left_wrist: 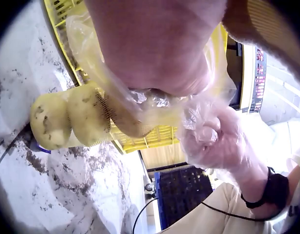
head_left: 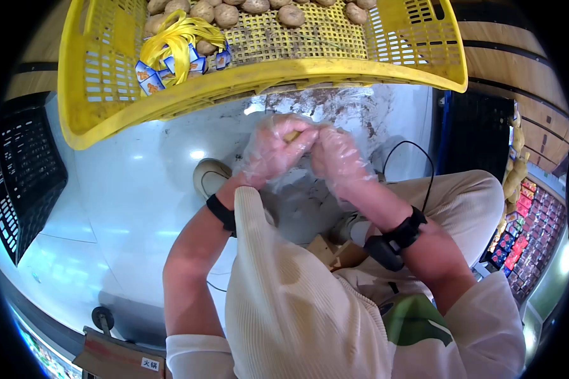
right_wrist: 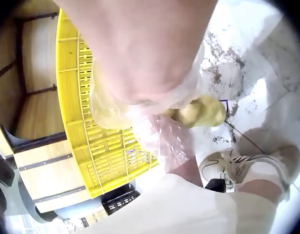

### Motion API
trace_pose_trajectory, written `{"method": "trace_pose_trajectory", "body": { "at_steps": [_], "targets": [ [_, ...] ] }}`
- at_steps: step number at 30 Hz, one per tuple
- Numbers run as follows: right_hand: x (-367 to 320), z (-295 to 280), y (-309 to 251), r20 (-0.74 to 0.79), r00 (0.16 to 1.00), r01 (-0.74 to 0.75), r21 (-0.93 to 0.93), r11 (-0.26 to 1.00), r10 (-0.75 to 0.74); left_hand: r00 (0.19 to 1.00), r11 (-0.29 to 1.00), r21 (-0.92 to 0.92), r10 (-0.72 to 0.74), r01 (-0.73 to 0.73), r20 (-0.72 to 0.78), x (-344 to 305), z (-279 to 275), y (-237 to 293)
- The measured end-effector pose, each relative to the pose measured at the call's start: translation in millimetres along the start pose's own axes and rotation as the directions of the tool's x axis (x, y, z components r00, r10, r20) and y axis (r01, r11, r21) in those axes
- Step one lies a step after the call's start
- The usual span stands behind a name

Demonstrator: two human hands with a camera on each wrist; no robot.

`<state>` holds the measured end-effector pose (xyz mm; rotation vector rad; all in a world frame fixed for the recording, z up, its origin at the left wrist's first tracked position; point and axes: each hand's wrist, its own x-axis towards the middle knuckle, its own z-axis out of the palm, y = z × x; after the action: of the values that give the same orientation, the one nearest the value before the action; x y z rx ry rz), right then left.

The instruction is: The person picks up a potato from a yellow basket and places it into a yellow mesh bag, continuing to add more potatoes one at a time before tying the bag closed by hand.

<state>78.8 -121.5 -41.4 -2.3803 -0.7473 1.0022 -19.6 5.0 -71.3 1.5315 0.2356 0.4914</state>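
Note:
Both hands meet at chest front in the head view, each in a loose clear plastic glove. My left hand (head_left: 273, 150) curls round the neck of a yellow net bag (left_wrist: 90, 115), and a bit of yellow shows between its thumb and fingers. My right hand (head_left: 338, 158) is right against it, fingers curled in a fist at the gathered end of the net; its fingertips are hidden. Several potatoes (left_wrist: 51, 122) sit in a row inside the net, which hangs below the hands with a blue-edged label (right_wrist: 225, 103) at its far end.
A yellow crate (head_left: 265, 71) stands just ahead, holding loose potatoes (head_left: 291, 16) and a bundle of yellow nets (head_left: 182, 39) with blue labels. A black crate (head_left: 28, 170) is at left, a dark blue crate (head_left: 474, 136) at right. Dirt marks the pale floor (head_left: 139, 208).

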Motion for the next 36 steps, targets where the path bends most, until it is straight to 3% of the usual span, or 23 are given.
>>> {"method": "trace_pose_trajectory", "body": {
  "at_steps": [2,3,4,8,9,10,14,15,16,21,24,26,28,29,30,31,32,33,34,36],
  "targets": [
    [-1.4,1.4,10.7,0.007,1.0,0.029,0.098,0.995,-0.03,0.987,0.979,-0.129,-0.162,0.159,-0.011,-3.9,0.9,1.0],
    [-1.5,-1.0,10.5,0.002,0.998,0.059,0.177,0.983,-0.061,0.986,0.98,-0.119,-0.164,0.161,-0.008,-4.7,-0.3,-0.2],
    [-0.2,6.3,20.1,-0.072,0.98,0.196,0.262,0.945,-0.184,0.989,0.983,-0.11,-0.15,0.149,-0.005,-3.4,-0.5,-2.1],
    [-5.1,-8.7,9.9,-0.022,0.994,0.11,0.271,0.956,-0.108,0.995,0.993,-0.057,-0.099,0.099,-0.009,-1.7,3.4,-6.8],
    [-7.4,-19.0,-9.2,0.119,0.974,-0.227,0.575,0.786,0.194,0.995,0.993,-0.061,-0.1,0.1,-0.007,-1.4,3.8,-7.3],
    [-8.9,-23.5,-18.9,0.342,0.848,-0.507,0.747,0.43,0.406,0.997,0.996,-0.034,-0.078,0.078,0.007,-0.9,2.9,-7.1],
    [-10.3,-20.8,-14.4,0.321,0.862,-0.488,0.736,0.47,0.392,1.0,0.998,0.061,0.004,-0.005,0.019,5.4,1.5,4.9],
    [-8.4,-18.1,-14.0,0.154,0.945,-0.325,0.357,0.876,0.288,1.0,0.998,0.058,0.002,-0.003,0.019,6.1,1.3,5.5],
    [-7.3,-15.5,-14.1,0.073,0.993,-0.083,-0.158,0.984,0.096,0.999,0.997,0.078,0.019,-0.021,0.027,7.0,0.8,5.5],
    [-6.6,-6.9,-9.8,0.069,0.997,-0.021,-0.214,0.977,0.037,0.993,0.987,0.113,0.119,-0.116,-0.021,6.7,3.4,0.7],
    [-8.3,-5.1,-8.1,0.051,0.998,-0.022,-0.18,0.983,0.032,0.996,0.985,0.152,0.079,-0.085,0.043,6.3,-0.7,2.3],
    [-13.3,-8.9,-14.1,0.041,0.999,-0.02,-0.137,0.99,0.026,0.984,0.963,0.212,0.153,-0.169,0.087,7.6,-2.1,-1.2],
    [-20.2,-22.3,-34.0,0.019,0.993,0.114,-0.462,0.879,-0.119,0.981,0.955,0.235,0.163,-0.183,0.103,8.1,-2.8,2.0],
    [-19.7,-25.0,-34.3,0.022,0.992,0.117,-0.461,0.879,-0.121,0.979,0.947,0.257,0.167,-0.193,0.118,7.4,-3.5,3.7],
    [-17.9,-30.1,-32.4,0.062,0.998,0.035,-0.188,0.982,-0.024,0.978,0.946,0.26,0.17,-0.195,0.118,7.7,-4.9,2.8],
    [-17.5,-34.7,-29.6,0.13,0.99,-0.071,0.095,0.993,0.058,0.974,0.942,0.273,0.156,-0.196,0.162,6.8,-5.9,1.5],
    [-19.4,-38.6,-25.0,0.132,0.99,-0.069,0.094,0.993,0.057,0.969,0.938,0.286,0.14,-0.196,0.204,5.5,-6.7,1.1],
    [-19.6,-43.3,-21.9,0.149,0.978,0.16,-0.083,0.984,-0.146,0.968,0.936,0.289,0.146,-0.202,0.202,7.3,-8.2,2.6],
    [-20.1,-45.7,-20.1,0.201,0.922,0.375,-0.251,0.892,-0.331,0.969,0.952,0.259,0.106,-0.163,0.223,7.8,-9.0,5.2],
    [-21.2,-46.5,-25.3,0.192,0.938,0.33,-0.246,0.911,-0.288,0.968,0.966,0.23,0.06,-0.118,0.245,5.7,-10.7,6.5]
  ]
}}
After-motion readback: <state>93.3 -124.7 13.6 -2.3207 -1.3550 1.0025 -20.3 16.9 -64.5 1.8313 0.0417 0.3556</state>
